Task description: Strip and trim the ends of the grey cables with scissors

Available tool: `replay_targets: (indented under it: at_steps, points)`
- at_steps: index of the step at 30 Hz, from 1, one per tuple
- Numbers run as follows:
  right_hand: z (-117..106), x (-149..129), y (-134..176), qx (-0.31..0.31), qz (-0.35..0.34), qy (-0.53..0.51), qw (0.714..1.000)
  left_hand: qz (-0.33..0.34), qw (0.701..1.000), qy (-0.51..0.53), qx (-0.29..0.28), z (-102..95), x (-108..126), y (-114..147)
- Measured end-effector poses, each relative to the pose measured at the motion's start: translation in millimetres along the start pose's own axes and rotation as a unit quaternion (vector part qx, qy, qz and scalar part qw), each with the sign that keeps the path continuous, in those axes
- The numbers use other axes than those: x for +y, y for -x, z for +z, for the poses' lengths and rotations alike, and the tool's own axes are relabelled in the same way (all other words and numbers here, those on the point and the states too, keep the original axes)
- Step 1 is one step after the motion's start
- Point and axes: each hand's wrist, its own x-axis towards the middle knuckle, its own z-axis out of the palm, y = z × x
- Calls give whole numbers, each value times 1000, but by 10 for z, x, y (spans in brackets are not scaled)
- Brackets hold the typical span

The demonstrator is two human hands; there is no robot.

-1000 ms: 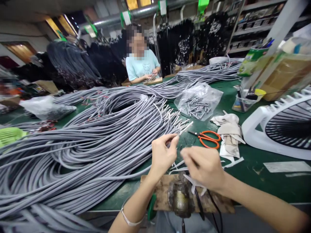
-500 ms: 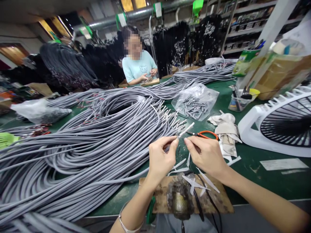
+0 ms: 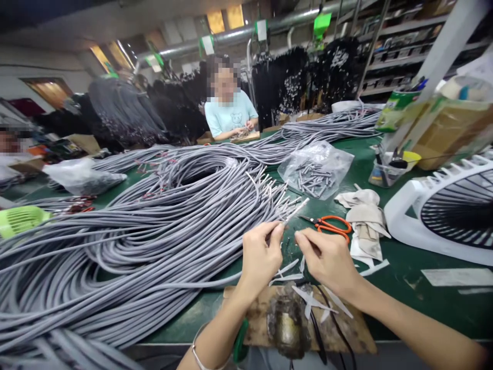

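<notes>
My left hand pinches a grey cable close to its stripped end, where whitish wrapping points up and to the right. The cable's run behind my fingers is mostly hidden. Just to the right, my right hand is closed in a pinch, a small gap from the left fingertips; whatever lies in it is too small to make out. Orange-handled scissors lie behind the right hand. A large coil of grey cables spreads to the left, many stripped ends facing my hands.
Below my hands, a stained wooden board carries a grimy metal device and white scraps. Rags and a white fan stand right. A plastic bag holds grey pieces. Across the table sits a person.
The view has shifted, so the scene sits lower and further right. My right fingers are slightly further from the left ones. The left hand keeps its hold on the cable.
</notes>
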Motion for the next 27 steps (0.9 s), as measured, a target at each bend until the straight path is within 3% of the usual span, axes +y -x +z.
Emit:
replay_targets:
  at_steps: [4, 27]
  points:
    - [41, 93, -77, -12, 60, 13, 998, 4, 1000, 6, -3, -23, 23, 29]
    - [19, 83, -66, -12, 74, 11, 997, 37, 998, 19, 45, 39, 24, 60]
